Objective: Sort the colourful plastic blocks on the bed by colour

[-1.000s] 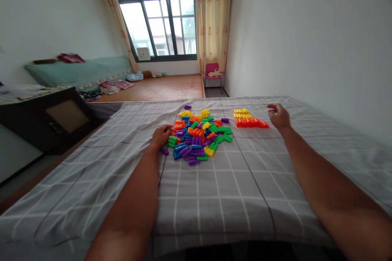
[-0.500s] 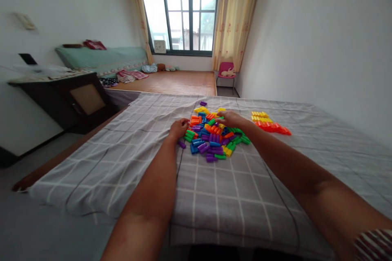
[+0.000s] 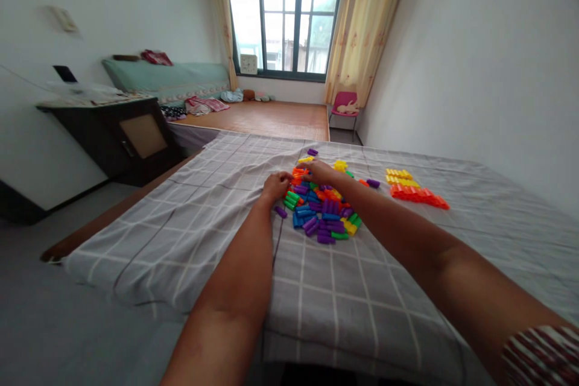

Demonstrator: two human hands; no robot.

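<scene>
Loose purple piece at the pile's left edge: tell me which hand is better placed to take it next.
Left, probably: the left hand is just beyond the purple piece, while the right hand is farther off, over the pile. Whether the left fingers hold anything is unclear.

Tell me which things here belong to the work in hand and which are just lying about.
Seemingly in the work: left hand; right hand; mixed pile; yellow rows; orange row.

Just about the room: white clock; pink chair; plush toy; pink cloth.

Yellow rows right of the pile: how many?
2. The far yellow row lies at the back; the near yellow row lies between it and the orange pieces.
</scene>
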